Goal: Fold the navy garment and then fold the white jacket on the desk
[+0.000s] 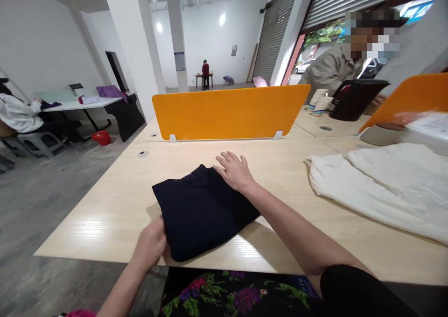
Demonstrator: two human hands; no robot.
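A folded dark navy cloth (201, 209) lies on the light wooden table (115, 200) in front of me. My right hand (234, 170) rests flat on its far right corner, fingers spread and pressing down. At the cloth's near left edge, my left hand (151, 242) has its fingers curled around the fabric.
An orange divider panel (229, 111) stands across the table's far side. A cream cloth (385, 186) is spread on the right. Beyond it a person in a grey jacket (332, 69) leans over a black container (357, 100) beside stacked paper cups (319, 101). Another desk stands far left.
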